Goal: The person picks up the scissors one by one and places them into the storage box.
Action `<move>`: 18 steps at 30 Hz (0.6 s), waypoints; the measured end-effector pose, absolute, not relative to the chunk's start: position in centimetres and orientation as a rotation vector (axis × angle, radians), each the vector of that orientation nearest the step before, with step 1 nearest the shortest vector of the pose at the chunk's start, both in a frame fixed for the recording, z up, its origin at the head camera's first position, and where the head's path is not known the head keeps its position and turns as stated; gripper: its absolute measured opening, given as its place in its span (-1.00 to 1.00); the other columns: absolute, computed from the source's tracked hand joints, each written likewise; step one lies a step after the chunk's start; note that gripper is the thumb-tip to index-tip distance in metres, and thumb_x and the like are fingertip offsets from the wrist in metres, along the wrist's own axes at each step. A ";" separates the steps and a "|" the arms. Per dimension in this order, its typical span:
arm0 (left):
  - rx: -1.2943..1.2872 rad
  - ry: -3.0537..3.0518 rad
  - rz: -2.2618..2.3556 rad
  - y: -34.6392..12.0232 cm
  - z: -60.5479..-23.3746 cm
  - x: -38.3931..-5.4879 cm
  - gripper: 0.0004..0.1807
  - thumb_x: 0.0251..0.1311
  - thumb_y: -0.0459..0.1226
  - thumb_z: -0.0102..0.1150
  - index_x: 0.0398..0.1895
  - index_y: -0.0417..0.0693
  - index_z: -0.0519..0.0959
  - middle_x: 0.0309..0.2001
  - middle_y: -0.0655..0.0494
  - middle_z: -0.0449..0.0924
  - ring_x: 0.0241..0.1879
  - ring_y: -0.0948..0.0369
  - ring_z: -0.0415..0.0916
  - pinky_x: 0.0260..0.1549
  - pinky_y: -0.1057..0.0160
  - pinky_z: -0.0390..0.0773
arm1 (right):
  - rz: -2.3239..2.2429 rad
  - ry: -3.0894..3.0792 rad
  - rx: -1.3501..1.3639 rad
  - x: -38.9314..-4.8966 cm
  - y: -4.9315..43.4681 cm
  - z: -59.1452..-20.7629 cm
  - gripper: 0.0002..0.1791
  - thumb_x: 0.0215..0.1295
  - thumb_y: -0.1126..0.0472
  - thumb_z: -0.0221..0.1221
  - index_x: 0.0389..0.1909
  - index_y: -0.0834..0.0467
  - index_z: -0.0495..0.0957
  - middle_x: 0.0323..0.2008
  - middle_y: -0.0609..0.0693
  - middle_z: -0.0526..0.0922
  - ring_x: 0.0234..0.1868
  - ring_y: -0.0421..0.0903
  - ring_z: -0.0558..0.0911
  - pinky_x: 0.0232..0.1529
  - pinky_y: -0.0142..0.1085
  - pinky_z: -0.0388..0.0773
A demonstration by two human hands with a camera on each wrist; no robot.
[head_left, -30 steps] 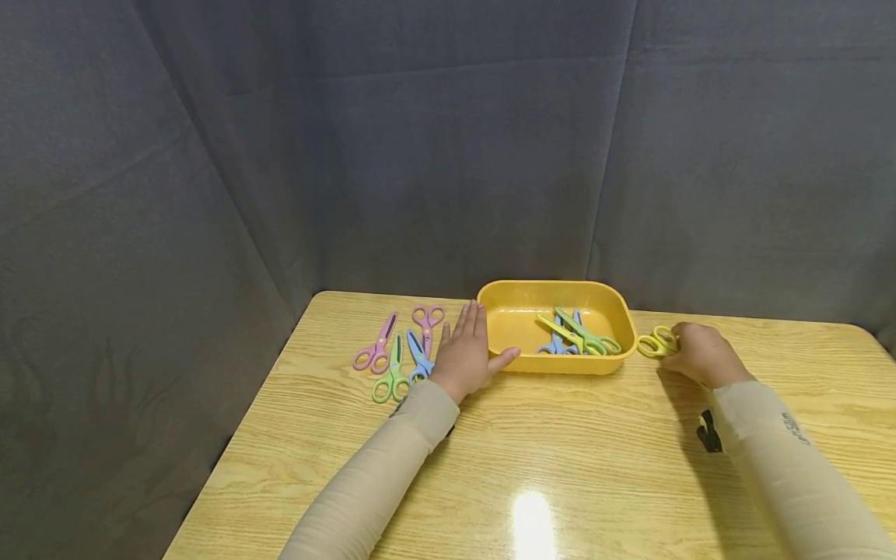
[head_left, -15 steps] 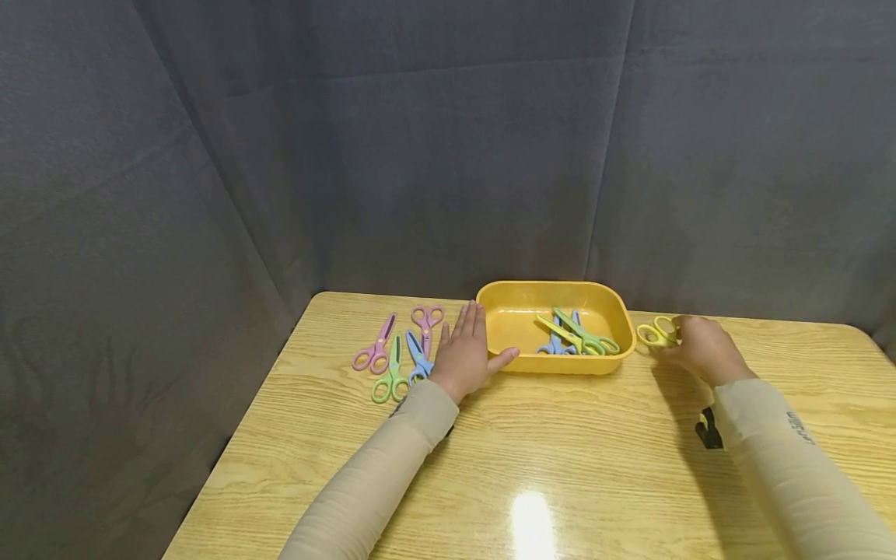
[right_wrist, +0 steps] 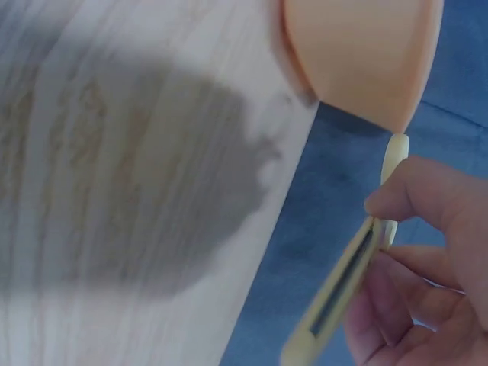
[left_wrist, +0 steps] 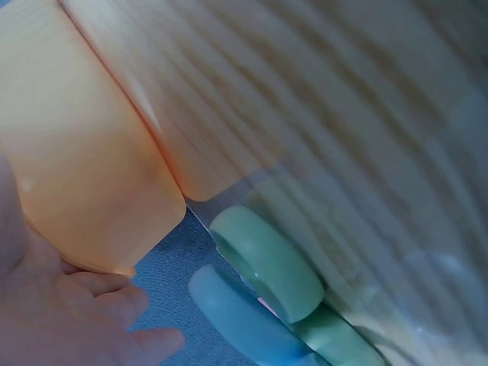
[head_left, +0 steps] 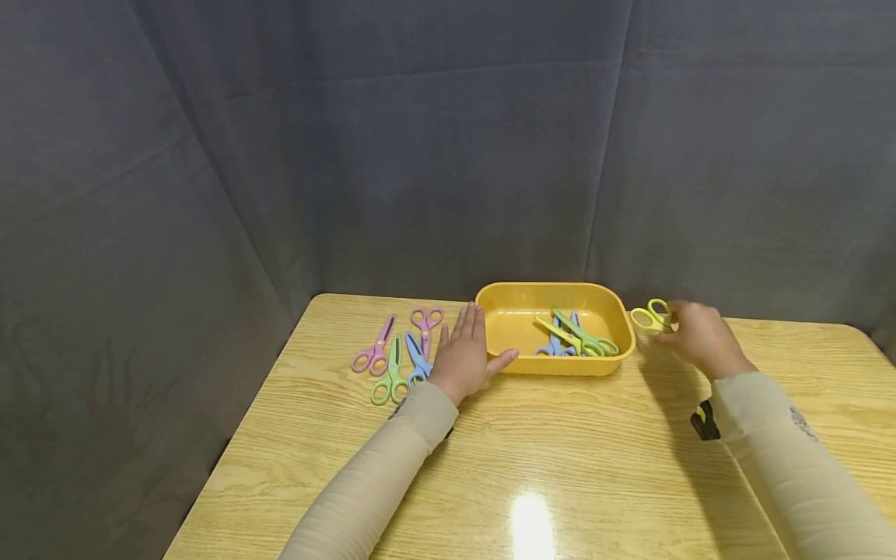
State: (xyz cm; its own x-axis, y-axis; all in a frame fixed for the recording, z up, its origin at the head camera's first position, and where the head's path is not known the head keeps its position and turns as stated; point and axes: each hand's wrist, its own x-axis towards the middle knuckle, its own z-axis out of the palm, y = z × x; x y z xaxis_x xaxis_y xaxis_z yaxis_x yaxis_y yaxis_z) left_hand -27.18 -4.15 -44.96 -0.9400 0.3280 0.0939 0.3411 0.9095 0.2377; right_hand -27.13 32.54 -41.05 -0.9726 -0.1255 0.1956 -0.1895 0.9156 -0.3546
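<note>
My right hand (head_left: 703, 338) pinches yellow scissors (head_left: 652, 317) between thumb and fingers, just right of the yellow tray (head_left: 539, 365). In the right wrist view the blades of the scissors (right_wrist: 335, 286) point down and left, above the table. With straight fingers, my left hand (head_left: 462, 354) rests against the tray's left end, its thumb over the front rim. Inside the tray lie yellow scissors (head_left: 560, 334), green scissors (head_left: 595, 342) and blue scissors (head_left: 553, 342), overlapping one another.
Left of my left hand, pink scissors (head_left: 381, 338), more pink scissors (head_left: 426, 317), green scissors (head_left: 393, 365) and blue scissors (head_left: 418, 358) lie on the wooden table (head_left: 560, 443). A grey curtain (head_left: 448, 155) hangs behind the table.
The right hand has lifted the yellow scissors off the table and shifted them slightly left, closer to the tray's right end. The left hand has stayed put.
</note>
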 end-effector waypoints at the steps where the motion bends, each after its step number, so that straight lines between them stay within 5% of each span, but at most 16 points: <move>1: -0.529 -3.020 -0.389 -4.1 -45.0 -27.2 0.14 0.35 0.42 -0.23 0.61 -0.29 -0.13 0.62 -0.16 -0.23 0.61 -0.01 -0.25 0.47 -0.15 0.00 | 0.561 -2.906 0.238 -27.1 32.4 -40.9 -0.60 0.13 0.28 0.36 -0.14 0.49 0.52 -0.19 0.49 0.59 -0.20 0.43 0.60 -0.19 0.23 0.50; 18: -0.526 -3.028 -0.399 -4.1 -44.7 -27.0 0.12 0.36 0.41 -0.21 0.61 -0.29 -0.14 0.63 -0.16 -0.23 0.61 -0.01 -0.25 0.48 -0.15 -0.03 | 0.658 -2.859 0.262 -27.2 28.5 -38.3 -0.37 0.19 0.28 0.25 0.21 0.60 0.40 0.00 0.57 0.57 -0.01 0.49 0.58 0.01 0.28 0.49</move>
